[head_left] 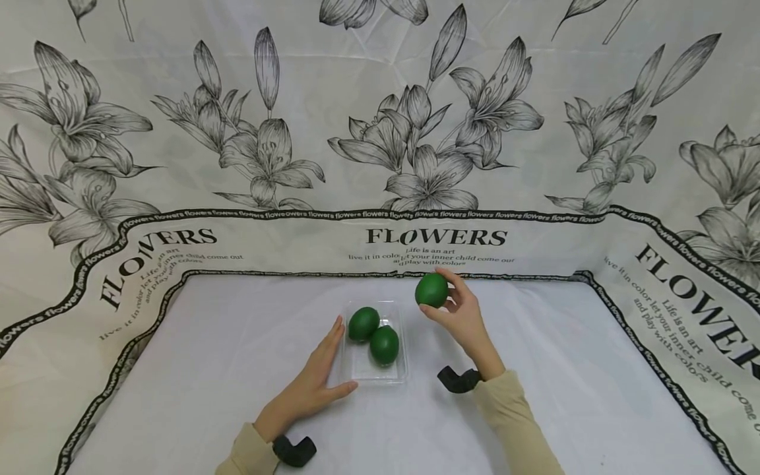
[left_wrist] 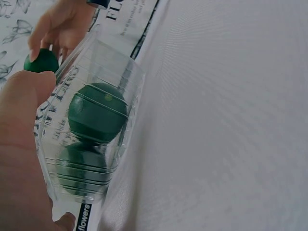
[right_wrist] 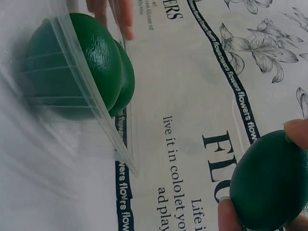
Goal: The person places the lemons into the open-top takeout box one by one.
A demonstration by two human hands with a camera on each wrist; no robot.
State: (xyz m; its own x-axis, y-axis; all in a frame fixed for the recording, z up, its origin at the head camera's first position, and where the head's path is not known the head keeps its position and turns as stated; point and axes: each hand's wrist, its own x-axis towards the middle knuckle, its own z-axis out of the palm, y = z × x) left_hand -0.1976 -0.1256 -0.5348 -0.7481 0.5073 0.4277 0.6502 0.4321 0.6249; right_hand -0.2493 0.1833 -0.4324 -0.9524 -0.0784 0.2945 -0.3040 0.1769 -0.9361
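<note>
Two dark green limes [head_left: 363,324] lie in a clear plastic container [head_left: 363,376], one farther back and left of the other. My left hand [head_left: 315,386] is beside the container, its fingers straight along the left wall and its thumb [left_wrist: 41,86] spread from them near the front corner. To the right of the container, my right hand [head_left: 463,316] pinches a third lime [head_left: 431,290] between thumb and fingers, up off the table. In the right wrist view that held lime [right_wrist: 269,180] shows smooth and egg-shaped, with a small stem end by a fingertip.
A white cloth [head_left: 237,343] covers the table. Behind it and at both sides hangs a curtain [head_left: 285,244] printed with lilies and lettering, edged in black bands. Black curved pieces [head_left: 295,451] sit at both wrists.
</note>
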